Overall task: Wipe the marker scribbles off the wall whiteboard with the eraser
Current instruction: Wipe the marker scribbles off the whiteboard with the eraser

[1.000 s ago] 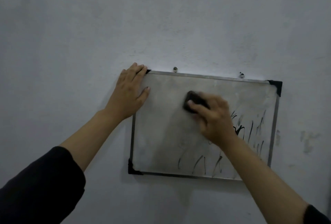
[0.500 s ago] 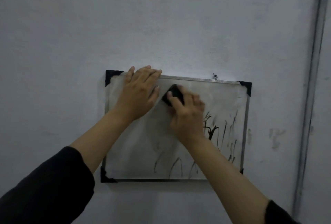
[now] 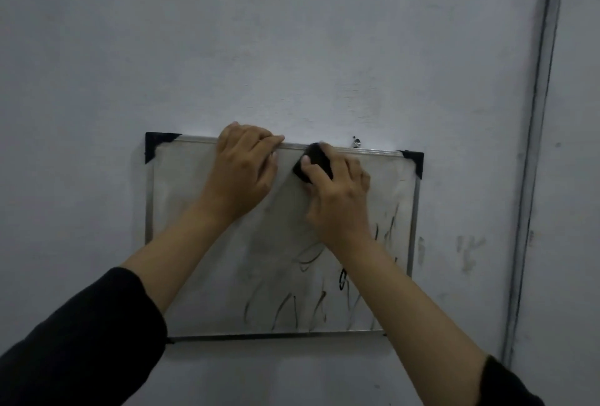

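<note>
A small whiteboard [image 3: 181,211] with a metal frame and black corner caps hangs on the grey wall. My right hand [image 3: 337,198] presses a black eraser [image 3: 313,160] against the board just under its top edge, right of the middle. My left hand [image 3: 243,168] lies flat on the board's upper middle, fingers over the top frame, holding nothing. Dark marker scribbles [image 3: 302,308] run along the lower part and the right side of the board. The upper left area is smeared grey with no strokes.
A nail [image 3: 356,142] sticks out of the wall above the board's top edge. A vertical metal strip or frame [image 3: 532,178] runs down the wall on the right. Faint smudges [image 3: 467,250] mark the wall right of the board.
My left hand has slid right from the board's top left corner to its upper middle. My right hand has carried the eraser up to the top edge. The view has shifted right.
</note>
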